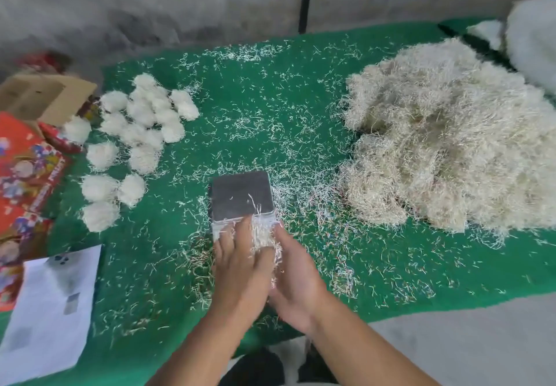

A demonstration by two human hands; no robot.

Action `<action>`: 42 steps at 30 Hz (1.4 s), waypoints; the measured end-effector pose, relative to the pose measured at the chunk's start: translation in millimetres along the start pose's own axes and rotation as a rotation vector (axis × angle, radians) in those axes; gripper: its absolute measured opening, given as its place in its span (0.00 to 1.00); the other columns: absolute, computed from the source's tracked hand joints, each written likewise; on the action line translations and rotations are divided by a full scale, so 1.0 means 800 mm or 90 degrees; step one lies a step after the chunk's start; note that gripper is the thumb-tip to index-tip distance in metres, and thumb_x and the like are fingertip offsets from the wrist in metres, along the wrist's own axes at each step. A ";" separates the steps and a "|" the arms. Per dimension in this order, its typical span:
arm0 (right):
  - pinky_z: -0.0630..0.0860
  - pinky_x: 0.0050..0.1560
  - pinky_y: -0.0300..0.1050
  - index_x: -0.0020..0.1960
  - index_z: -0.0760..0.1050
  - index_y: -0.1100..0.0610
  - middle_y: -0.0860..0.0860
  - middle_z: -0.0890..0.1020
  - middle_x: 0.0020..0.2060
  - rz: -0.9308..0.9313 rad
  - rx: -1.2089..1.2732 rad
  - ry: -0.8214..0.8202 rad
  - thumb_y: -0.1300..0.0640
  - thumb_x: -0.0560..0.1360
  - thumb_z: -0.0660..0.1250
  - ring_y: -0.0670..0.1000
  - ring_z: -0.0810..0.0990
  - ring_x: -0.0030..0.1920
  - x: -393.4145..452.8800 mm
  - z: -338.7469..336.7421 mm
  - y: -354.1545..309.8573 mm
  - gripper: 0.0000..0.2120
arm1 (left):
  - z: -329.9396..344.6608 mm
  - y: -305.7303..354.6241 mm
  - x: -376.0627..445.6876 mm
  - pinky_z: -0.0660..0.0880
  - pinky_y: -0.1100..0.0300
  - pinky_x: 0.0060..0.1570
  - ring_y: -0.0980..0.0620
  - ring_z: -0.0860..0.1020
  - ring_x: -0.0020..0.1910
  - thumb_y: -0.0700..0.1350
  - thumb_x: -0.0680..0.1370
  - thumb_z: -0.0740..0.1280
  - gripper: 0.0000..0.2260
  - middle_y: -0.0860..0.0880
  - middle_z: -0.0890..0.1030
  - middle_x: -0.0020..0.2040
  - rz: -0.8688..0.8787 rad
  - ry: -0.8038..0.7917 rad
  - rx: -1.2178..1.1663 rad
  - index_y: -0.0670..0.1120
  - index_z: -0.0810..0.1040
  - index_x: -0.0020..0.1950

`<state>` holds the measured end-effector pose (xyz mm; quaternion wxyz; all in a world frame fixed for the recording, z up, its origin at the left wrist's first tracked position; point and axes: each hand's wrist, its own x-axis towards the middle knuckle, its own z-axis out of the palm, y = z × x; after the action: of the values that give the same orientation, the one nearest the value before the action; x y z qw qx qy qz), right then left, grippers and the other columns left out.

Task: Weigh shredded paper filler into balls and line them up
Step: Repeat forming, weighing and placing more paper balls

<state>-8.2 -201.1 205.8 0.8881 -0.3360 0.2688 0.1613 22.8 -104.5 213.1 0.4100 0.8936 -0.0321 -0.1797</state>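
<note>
Just before the scale (242,195), both hands' fingers (240,236) cup a paper wad (264,235); squeeze it evenly, firmly round.

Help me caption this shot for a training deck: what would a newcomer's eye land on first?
First, the big heap of shredded paper filler on the right of the green table cover. Next, the cluster of finished white balls at the left. Then, at centre front, the left hand and right hand pressing a wad of filler between them, just in front of the small scale.
</note>
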 end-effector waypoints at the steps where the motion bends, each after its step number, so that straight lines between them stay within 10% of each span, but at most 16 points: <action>1: 0.65 0.79 0.58 0.75 0.76 0.50 0.52 0.80 0.71 0.010 0.023 0.006 0.37 0.86 0.50 0.52 0.78 0.72 0.005 0.007 0.004 0.28 | 0.002 -0.005 -0.001 0.51 0.46 0.79 0.56 0.49 0.81 0.69 0.76 0.47 0.31 0.63 0.51 0.81 0.013 -0.007 0.020 0.68 0.52 0.79; 5: 0.75 0.69 0.52 0.65 0.82 0.55 0.57 0.85 0.61 -0.010 0.039 0.156 0.38 0.87 0.51 0.53 0.83 0.62 0.027 0.022 0.010 0.28 | 0.015 -0.013 0.001 0.36 0.52 0.81 0.64 0.34 0.80 0.74 0.76 0.29 0.36 0.62 0.41 0.84 0.077 -0.037 -0.001 0.66 0.48 0.83; 10: 0.74 0.29 0.42 0.40 0.72 0.57 0.51 0.76 0.27 -0.052 -0.114 0.364 0.56 0.86 0.55 0.51 0.77 0.30 0.063 0.016 0.004 0.18 | 0.000 -0.032 0.015 0.63 0.70 0.69 0.66 0.67 0.71 0.51 0.87 0.53 0.23 0.64 0.68 0.74 0.153 -0.099 -0.109 0.68 0.58 0.81; 15: 0.72 0.70 0.57 0.75 0.67 0.58 0.65 0.76 0.67 -0.021 -0.249 0.365 0.42 0.88 0.51 0.57 0.78 0.59 0.092 0.010 -0.035 0.25 | -0.038 -0.080 0.044 0.74 0.59 0.68 0.66 0.75 0.65 0.46 0.86 0.61 0.19 0.67 0.75 0.69 0.172 -0.117 -0.098 0.63 0.73 0.74; 18: 0.61 0.80 0.63 0.83 0.56 0.59 0.65 0.65 0.79 -0.028 -0.354 0.282 0.30 0.82 0.55 0.65 0.70 0.75 0.123 0.018 -0.075 0.42 | -0.065 -0.121 0.061 0.79 0.64 0.47 0.67 0.80 0.50 0.47 0.85 0.63 0.13 0.71 0.76 0.55 0.085 -0.080 -0.086 0.61 0.77 0.68; 22: 0.75 0.70 0.60 0.75 0.60 0.59 0.64 0.75 0.66 -0.057 -0.652 0.317 0.44 0.74 0.78 0.65 0.77 0.66 0.183 0.038 -0.105 0.41 | -0.090 -0.182 0.059 0.74 0.71 0.49 0.73 0.79 0.49 0.46 0.84 0.65 0.12 0.71 0.81 0.51 -0.012 -0.042 -0.085 0.65 0.80 0.55; 25: 0.79 0.60 0.44 0.72 0.63 0.60 0.60 0.77 0.59 -0.065 -0.854 0.242 0.57 0.77 0.77 0.60 0.79 0.62 0.245 0.056 -0.103 0.31 | -0.100 -0.218 0.052 0.76 0.65 0.57 0.71 0.79 0.53 0.48 0.84 0.65 0.11 0.72 0.82 0.52 -0.070 -0.043 -0.070 0.67 0.79 0.54; 31: 0.76 0.70 0.54 0.76 0.70 0.53 0.56 0.78 0.64 -0.117 -1.282 0.147 0.51 0.78 0.72 0.57 0.78 0.64 0.322 0.059 -0.087 0.28 | -0.106 -0.261 0.051 0.73 0.67 0.50 0.59 0.81 0.54 0.51 0.85 0.62 0.08 0.59 0.83 0.56 -0.149 -0.046 -0.056 0.57 0.80 0.60; 36: 0.74 0.71 0.49 0.81 0.65 0.49 0.54 0.76 0.68 -0.149 -1.118 0.136 0.52 0.78 0.75 0.54 0.77 0.65 0.317 0.047 -0.109 0.35 | -0.116 -0.254 0.074 0.75 0.66 0.48 0.61 0.82 0.50 0.46 0.84 0.65 0.08 0.63 0.84 0.48 -0.169 -0.033 -0.071 0.60 0.79 0.53; 42: 0.72 0.47 0.28 0.67 0.78 0.42 0.38 0.75 0.59 -0.238 -0.950 0.238 0.54 0.79 0.74 0.39 0.77 0.49 0.239 -0.021 -0.115 0.18 | -0.128 -0.234 0.134 0.73 0.67 0.46 0.68 0.80 0.51 0.47 0.83 0.67 0.09 0.68 0.83 0.50 -0.184 -0.003 -0.117 0.62 0.83 0.53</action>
<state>182.0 -258.8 129.8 0.3807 -0.9040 0.1736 0.0878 141.4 71.6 103.8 0.4601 0.8472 0.1122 -0.2407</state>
